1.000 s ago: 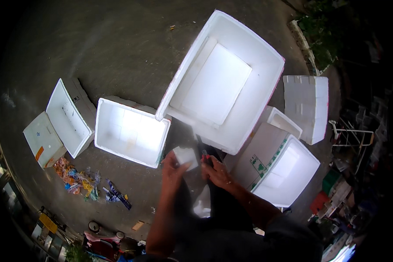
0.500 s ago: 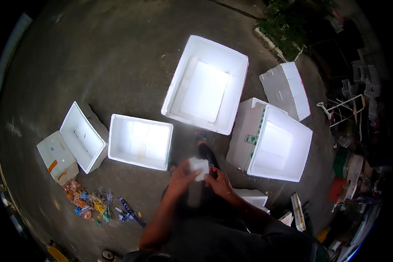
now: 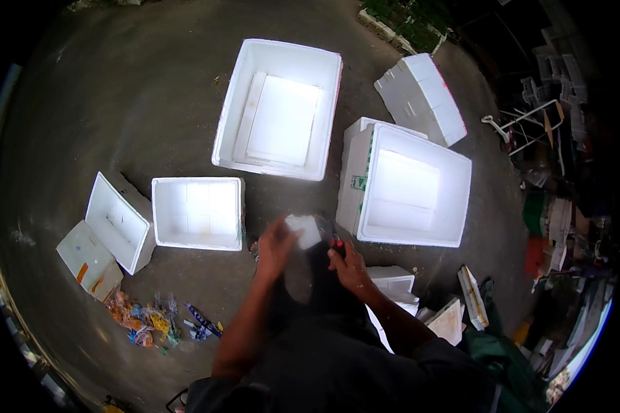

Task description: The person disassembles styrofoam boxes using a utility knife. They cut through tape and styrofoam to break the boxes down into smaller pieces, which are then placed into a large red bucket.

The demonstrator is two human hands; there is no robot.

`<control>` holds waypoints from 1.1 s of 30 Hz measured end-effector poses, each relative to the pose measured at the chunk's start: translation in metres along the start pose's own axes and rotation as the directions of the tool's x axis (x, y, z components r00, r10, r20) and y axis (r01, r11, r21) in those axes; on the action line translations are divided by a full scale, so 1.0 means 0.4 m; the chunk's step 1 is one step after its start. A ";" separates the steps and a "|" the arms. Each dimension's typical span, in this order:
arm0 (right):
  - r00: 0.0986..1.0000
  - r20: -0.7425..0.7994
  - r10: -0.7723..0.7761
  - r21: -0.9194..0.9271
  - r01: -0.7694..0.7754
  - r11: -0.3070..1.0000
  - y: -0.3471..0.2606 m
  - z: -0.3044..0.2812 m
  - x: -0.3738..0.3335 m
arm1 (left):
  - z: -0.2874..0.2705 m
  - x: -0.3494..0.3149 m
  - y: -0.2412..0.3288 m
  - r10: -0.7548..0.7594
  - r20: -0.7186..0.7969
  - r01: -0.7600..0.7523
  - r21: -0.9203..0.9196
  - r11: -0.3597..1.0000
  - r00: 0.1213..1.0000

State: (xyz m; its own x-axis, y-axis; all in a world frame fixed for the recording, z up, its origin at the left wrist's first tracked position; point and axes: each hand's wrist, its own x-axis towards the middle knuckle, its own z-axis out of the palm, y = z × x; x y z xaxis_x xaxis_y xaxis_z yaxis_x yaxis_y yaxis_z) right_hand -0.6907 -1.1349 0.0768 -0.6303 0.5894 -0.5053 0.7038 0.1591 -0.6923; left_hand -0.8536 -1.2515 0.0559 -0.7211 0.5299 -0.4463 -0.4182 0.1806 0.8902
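White foam piece (image 3: 306,232) sits in the left hand (image 3: 275,244), pinched between thumb and fingers above the floor (image 3: 151,89). Apart from it, the right hand (image 3: 350,267) closes around a red-and-black tool (image 3: 338,246); blur hides whether its tip touches the piece. Holding the piece firmly by its edge, left fingers clear of the tool, probably works best. Ahead stands a large white box (image 3: 329,103), with a green-taped box (image 3: 354,158) to the right and colourful plastic scraps (image 3: 143,321) leftward. Low foam box (image 3: 393,279) beside the right forearm may crowd the elbow.
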 end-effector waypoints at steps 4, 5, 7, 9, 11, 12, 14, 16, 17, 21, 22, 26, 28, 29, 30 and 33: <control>0.990 0.074 0.116 -0.006 -0.116 0.993 0.036 -0.082 0.011 | 0.127 0.043 -0.044 -0.087 0.049 0.090 -0.057 0.994 0.995; 0.985 0.099 0.140 -0.027 -0.138 0.990 0.027 -0.107 0.022 | 0.156 0.051 -0.057 -0.110 0.053 0.113 -0.074 0.991 0.993; 0.971 0.151 0.184 -0.058 -0.177 0.982 0.009 -0.147 0.046 | 0.194 0.067 -0.063 -0.117 0.083 0.116 0.009 0.993 0.990; 0.986 0.114 0.124 -0.071 -0.116 0.991 0.012 -0.172 0.058 | 0.226 0.077 -0.066 -0.119 0.090 0.115 0.053 0.992 0.989; 0.990 0.094 0.106 -0.099 -0.097 0.990 0.021 -0.184 0.070 | 0.257 0.081 -0.068 -0.117 0.075 0.112 0.058 0.992 0.990; 0.988 0.093 0.120 -0.123 -0.109 0.986 0.028 -0.188 0.077 | 0.271 0.085 -0.064 -0.114 0.075 0.111 0.047 0.993 0.991; 0.987 0.097 0.126 -0.146 -0.111 0.983 0.040 -0.202 0.088 | 0.295 0.091 -0.059 -0.110 0.074 0.109 0.025 0.994 0.991; 0.988 0.102 0.113 -0.148 -0.097 0.984 0.047 -0.221 0.098 | 0.314 0.096 -0.051 -0.112 0.070 0.108 0.058 0.992 0.991; 0.990 0.099 0.105 -0.147 -0.089 0.985 0.051 -0.229 0.101 | 0.322 0.098 -0.047 -0.113 0.070 0.108 0.074 0.991 0.991; 0.999 0.037 0.031 -0.108 -0.026 0.994 0.082 -0.237 0.110 | 0.344 0.098 -0.025 -0.102 0.080 0.103 -0.007 0.995 0.991; 1.000 0.003 0.011 -0.091 -0.010 0.996 0.088 -0.239 0.112 | 0.352 0.101 -0.027 -0.083 0.069 0.085 -0.027 0.996 0.994; 0.986 0.012 0.169 0.178 -0.168 0.970 0.111 -0.262 0.127 | 0.351 0.106 -0.035 -0.049 0.005 0.049 -0.169 0.984 0.999; 0.989 -0.019 0.146 0.146 -0.141 0.979 0.132 -0.262 0.134 | 0.318 0.111 -0.055 -0.165 0.142 0.160 0.044 0.986 0.976; 0.991 0.004 0.132 0.147 -0.131 0.980 0.137 -0.267 0.133 | 0.297 0.110 -0.066 -0.236 0.193 0.208 0.155 0.966 0.952; 0.992 0.027 0.122 0.150 -0.125 0.981 0.130 -0.273 0.130 | 0.298 0.102 -0.062 -0.251 0.190 0.225 0.149 0.963 0.949; 0.981 0.130 0.143 0.144 -0.162 0.976 0.111 -0.275 0.130 | 0.294 0.085 -0.049 -0.168 0.087 0.165 0.046 0.985 0.982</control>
State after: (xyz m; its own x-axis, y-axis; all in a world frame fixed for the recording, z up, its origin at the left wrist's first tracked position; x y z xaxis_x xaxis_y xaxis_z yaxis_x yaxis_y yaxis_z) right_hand -0.6560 -1.0102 0.0764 -0.5603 0.4978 -0.6620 0.7420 -0.0536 -0.6683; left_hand -0.8049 -1.1396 0.0342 -0.5899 0.5616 -0.5802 -0.5055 0.3035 0.8077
